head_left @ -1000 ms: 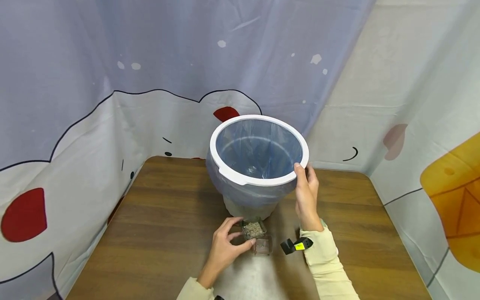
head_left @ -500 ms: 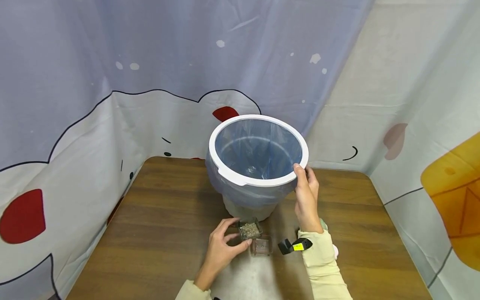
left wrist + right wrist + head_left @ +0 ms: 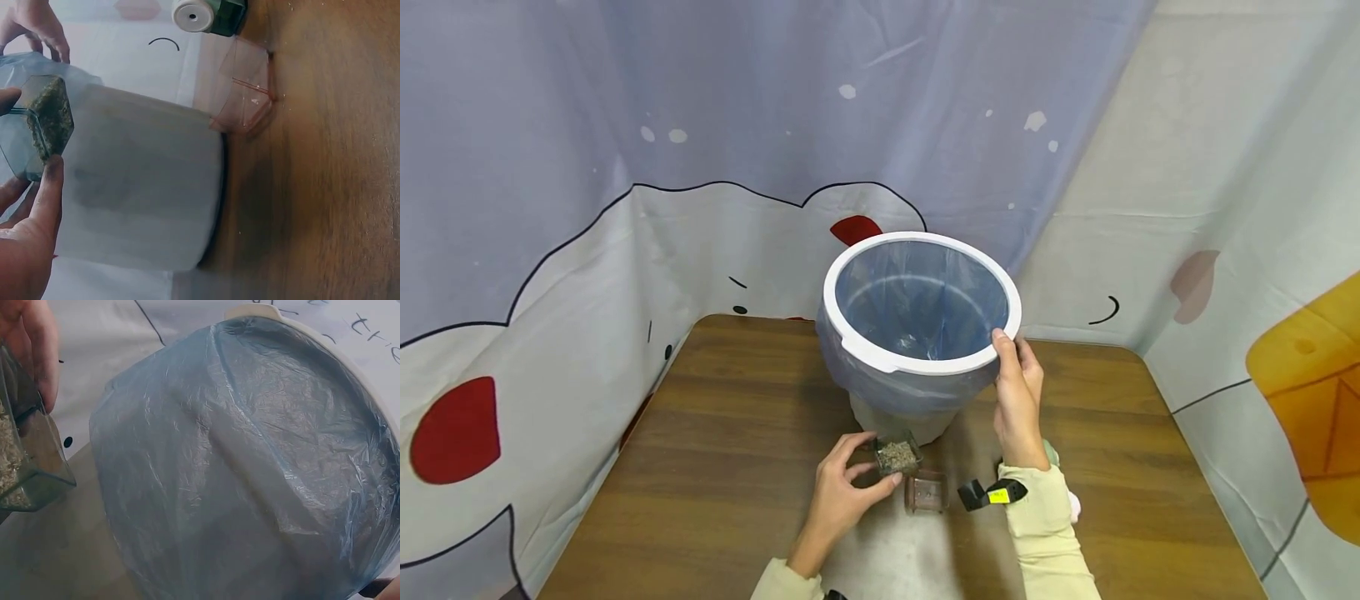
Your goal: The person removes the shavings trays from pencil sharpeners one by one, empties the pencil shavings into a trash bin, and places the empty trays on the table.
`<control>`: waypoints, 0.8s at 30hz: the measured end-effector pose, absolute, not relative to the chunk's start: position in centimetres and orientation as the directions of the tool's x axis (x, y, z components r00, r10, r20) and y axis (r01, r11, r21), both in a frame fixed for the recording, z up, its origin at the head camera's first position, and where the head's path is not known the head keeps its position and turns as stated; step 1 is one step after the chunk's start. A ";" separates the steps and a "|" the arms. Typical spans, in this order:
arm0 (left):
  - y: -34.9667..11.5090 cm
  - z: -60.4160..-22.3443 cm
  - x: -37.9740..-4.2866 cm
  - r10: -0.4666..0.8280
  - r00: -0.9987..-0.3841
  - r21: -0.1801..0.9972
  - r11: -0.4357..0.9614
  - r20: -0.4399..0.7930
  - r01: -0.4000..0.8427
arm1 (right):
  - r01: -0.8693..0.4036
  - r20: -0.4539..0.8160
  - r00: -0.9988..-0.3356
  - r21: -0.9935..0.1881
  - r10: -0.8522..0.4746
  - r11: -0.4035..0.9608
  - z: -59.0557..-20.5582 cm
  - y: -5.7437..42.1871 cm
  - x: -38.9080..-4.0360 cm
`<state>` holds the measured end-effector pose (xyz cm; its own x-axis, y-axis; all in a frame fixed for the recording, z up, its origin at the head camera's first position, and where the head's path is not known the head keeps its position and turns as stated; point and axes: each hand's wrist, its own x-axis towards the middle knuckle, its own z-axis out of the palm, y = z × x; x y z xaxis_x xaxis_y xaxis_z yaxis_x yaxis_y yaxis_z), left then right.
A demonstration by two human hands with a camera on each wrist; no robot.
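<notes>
My left hand (image 3: 844, 493) holds a small clear greenish box (image 3: 897, 457) by its sides, between thumb and fingers. Brownish, grainy bits fill its bottom, and in the left wrist view the box (image 3: 53, 119) is raised beside the bin's wall. A white bin (image 3: 901, 417) stands behind it, lined with a bluish plastic bag (image 3: 917, 392) folded out over the top under a white ring (image 3: 868, 354). My right hand (image 3: 1019, 408) grips that ring at its near right, thumb on top and fingers outside. Only crumpled film shows within the bin.
A second small clear box, pinkish (image 3: 927, 492), sits on the wooden table (image 3: 722, 467) just right of the held one. A green and white object (image 3: 212, 15) stands past it, mostly behind my right forearm. A printed curtain (image 3: 737, 100) closes off the back and sides.
My left hand has shifted slightly left with the greenish box, showing more of the pinkish box. My right hand keeps its grip on the bin's ring.
</notes>
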<state>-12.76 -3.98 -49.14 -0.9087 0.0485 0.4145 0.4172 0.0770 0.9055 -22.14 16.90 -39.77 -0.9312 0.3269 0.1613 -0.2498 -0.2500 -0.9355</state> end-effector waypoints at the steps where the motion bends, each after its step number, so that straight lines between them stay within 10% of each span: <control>1: -4.1 -49.2 -12.8 0.048 -0.910 0.907 0.080 0.412 0.414 | -0.258 0.169 -0.929 -0.934 0.330 -0.248 -39.8 16.9 -22.2; 24: -6.6 -48.6 -13.2 0.008 -0.893 0.893 0.008 0.449 0.449 | -0.246 0.140 -0.921 -0.932 0.363 -0.265 -39.8 16.6 -22.0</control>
<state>-13.17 -6.61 -48.60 -0.8935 0.0083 0.4490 0.4491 0.0084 0.8935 -22.05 16.57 -39.83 -0.9213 0.3628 0.1402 -0.2462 -0.2649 -0.9323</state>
